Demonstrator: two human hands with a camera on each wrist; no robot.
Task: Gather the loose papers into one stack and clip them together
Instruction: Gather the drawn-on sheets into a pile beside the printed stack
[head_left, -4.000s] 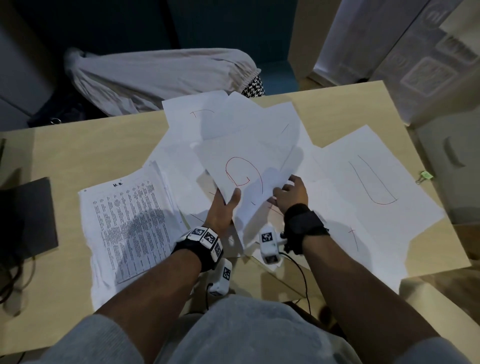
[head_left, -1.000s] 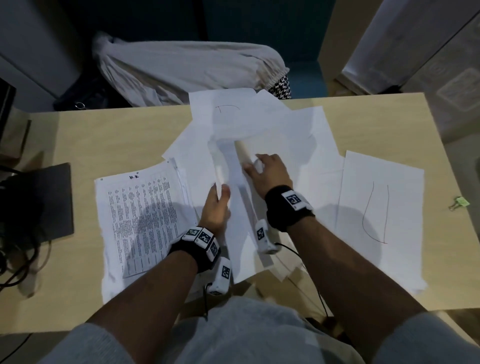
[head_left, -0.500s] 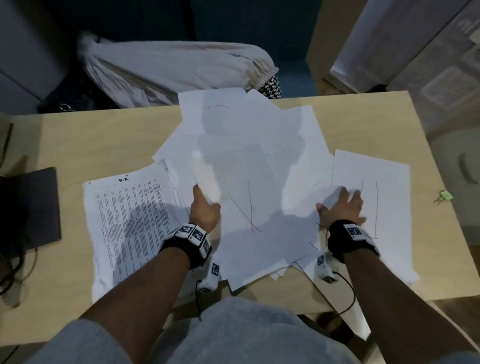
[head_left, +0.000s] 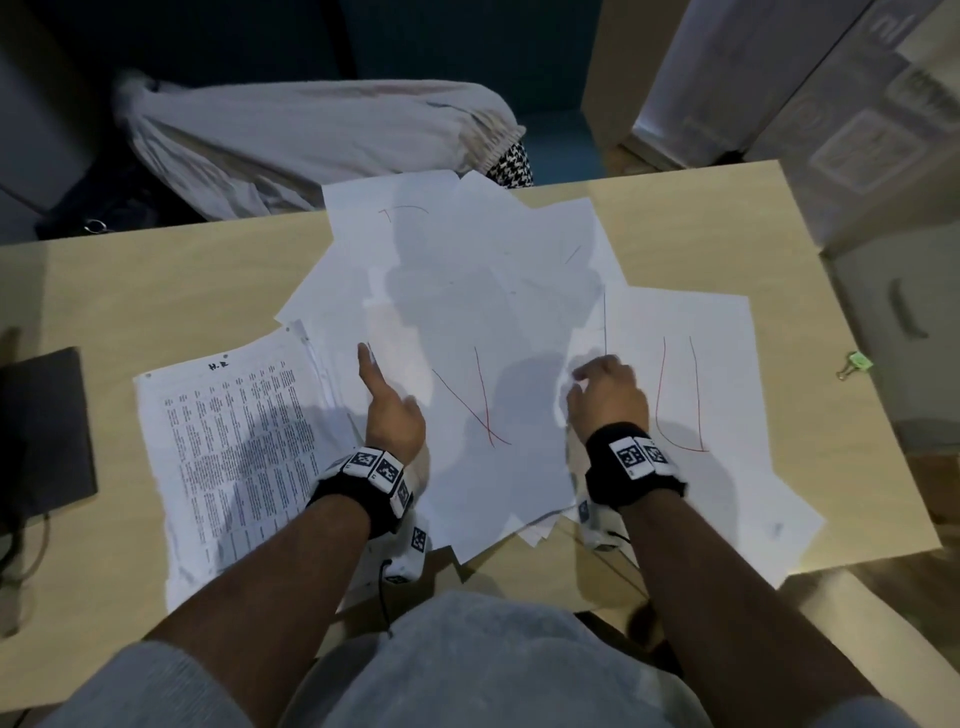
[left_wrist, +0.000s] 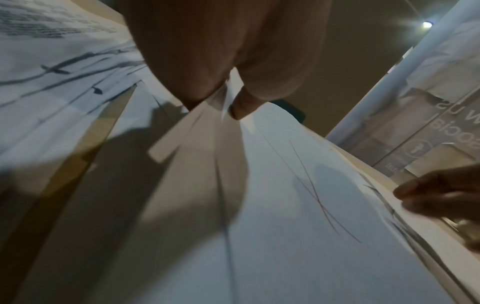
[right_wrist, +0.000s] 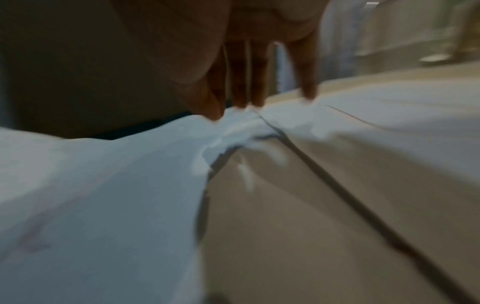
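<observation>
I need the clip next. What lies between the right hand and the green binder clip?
In the head view, the sheet with red lines, then bare table, separate the right hand from the green binder clip.

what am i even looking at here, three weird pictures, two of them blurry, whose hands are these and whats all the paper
No machine here: a person wears three cameras. The wide picture comes from the head, looking down at a tan table. The two blurry ones come from cameras strapped on each wrist, looking along the fingers.

Loose white sheets lie fanned across the table, some with red pen lines. A printed page lies to the left, and a small green binder clip sits apart at the right edge.

The left hand pinches the edge of the sheets between thumb and fingers, as its wrist view shows. The right hand has its fingertips down on the paper, bunching it; the blur hides whether it grips.
</observation>
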